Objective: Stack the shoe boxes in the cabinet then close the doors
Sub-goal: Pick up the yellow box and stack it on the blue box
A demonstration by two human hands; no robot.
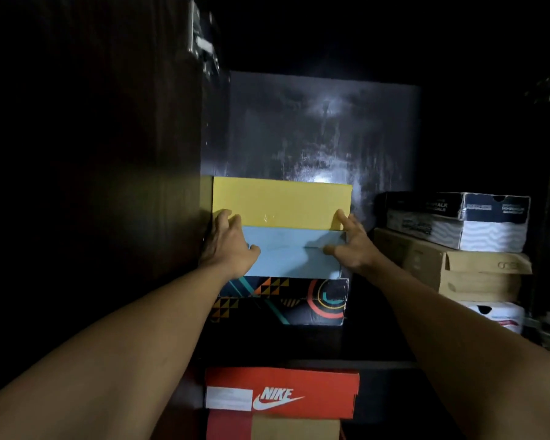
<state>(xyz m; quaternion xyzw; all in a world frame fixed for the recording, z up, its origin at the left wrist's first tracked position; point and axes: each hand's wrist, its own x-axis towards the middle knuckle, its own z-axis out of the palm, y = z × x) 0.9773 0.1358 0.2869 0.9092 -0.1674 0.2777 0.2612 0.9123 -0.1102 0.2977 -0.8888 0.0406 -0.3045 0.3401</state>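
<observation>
Two grips are on one box: my left grip [229,246] and my right grip [351,246] hold the yellow-lidded blue box [286,204] by its two near corners. On each side my fingers curl over the edge of the yellow lid and my thumb presses the pale blue front. Both grips are closed round that box and hold nothing else.

The box lies flat and level inside the cabinet [315,131], which is lit by a patch of glare behind the box. The box's left end is close against the dark left side.

Directly under the blue box, touching it, lies a black patterned box [283,303] with orange triangles and coloured rings on its front. To the right of the blue box, apart from it, stands a second stack. A navy-and-white box [477,223] sits at about the blue box's height, a brown cardboard box [458,271] is under that, and a white box [496,314] is lowest and partly hidden.

Below the blue box runs the shelf [267,347] that carries the patterned box. Lower still, a red Nike box [283,392] rests on a red-and-tan box [286,427], whose bottom is cut off by the frame edge.

Above and to the left of the blue box a metal hinge [200,42] catches the light.
</observation>
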